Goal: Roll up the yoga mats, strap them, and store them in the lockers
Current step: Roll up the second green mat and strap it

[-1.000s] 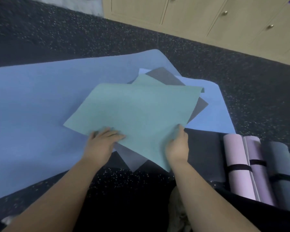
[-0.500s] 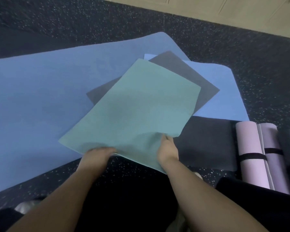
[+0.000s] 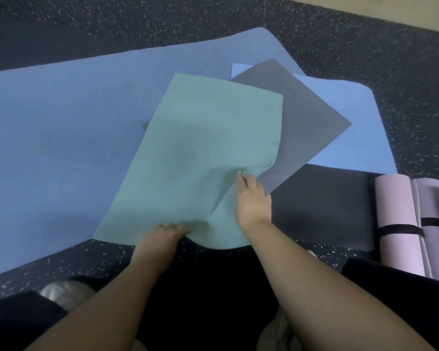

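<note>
We have the teal mat (image 3: 195, 160) near the middle of the frame, lying skewed on top of a grey mat (image 3: 307, 127), which itself rests across a large blue mat (image 3: 61, 138) and a lighter blue mat (image 3: 352, 122) on the speckled floor (image 3: 403, 59). Our left hand (image 3: 162, 236) sits at the teal mat's near edge, lower centre, fingers curled over that edge; whether they pinch it or merely press is hard to tell, so we cannot call that grip. Our right hand (image 3: 254, 198) is further up the mat's right edge, its fingers tucked into a puckered fold, clamped on the fabric. We judge this hold serves to drag or square the teal mat free of the pile so a roll can start from the near end. At the right of the frame, already rolled pink mat (image 3: 395, 224) and mauve mat (image 3: 431, 224) lie strapped side by side, beside a dark mat (image 3: 319, 203).
</note>
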A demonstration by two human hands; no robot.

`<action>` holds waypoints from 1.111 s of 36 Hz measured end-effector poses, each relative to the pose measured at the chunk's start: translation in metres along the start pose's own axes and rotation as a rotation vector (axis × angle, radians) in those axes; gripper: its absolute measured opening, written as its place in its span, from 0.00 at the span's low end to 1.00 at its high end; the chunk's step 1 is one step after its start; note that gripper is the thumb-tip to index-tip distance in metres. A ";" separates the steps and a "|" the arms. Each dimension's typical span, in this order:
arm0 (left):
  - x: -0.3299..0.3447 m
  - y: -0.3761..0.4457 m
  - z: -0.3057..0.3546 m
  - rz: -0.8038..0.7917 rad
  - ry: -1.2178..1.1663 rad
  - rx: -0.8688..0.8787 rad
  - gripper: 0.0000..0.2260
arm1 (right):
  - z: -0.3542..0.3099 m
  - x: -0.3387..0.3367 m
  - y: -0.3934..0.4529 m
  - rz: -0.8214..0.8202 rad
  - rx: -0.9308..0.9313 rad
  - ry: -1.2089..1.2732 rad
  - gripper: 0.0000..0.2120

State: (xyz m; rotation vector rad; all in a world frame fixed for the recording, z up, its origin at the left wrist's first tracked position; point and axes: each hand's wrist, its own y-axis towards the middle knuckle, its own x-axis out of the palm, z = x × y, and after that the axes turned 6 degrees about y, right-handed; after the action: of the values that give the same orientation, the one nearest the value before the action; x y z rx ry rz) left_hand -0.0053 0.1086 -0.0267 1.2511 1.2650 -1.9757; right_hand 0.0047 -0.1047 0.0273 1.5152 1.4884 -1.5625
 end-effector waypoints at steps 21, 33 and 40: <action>-0.021 0.013 0.049 0.086 -0.176 -0.174 0.15 | 0.008 0.056 -0.056 0.340 -0.338 0.023 0.17; 0.016 -0.013 -0.008 0.146 -0.253 0.024 0.24 | 0.027 0.064 -0.067 -0.116 -0.146 0.018 0.19; 0.020 -0.014 -0.019 0.186 -0.135 -0.123 0.12 | 0.017 0.072 -0.062 -0.139 -0.017 0.134 0.19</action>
State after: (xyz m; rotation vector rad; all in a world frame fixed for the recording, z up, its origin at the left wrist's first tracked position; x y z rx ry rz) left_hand -0.0172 0.1331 -0.0411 1.1133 1.1431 -1.7906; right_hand -0.0757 -0.0800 -0.0203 1.5625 1.7104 -1.5477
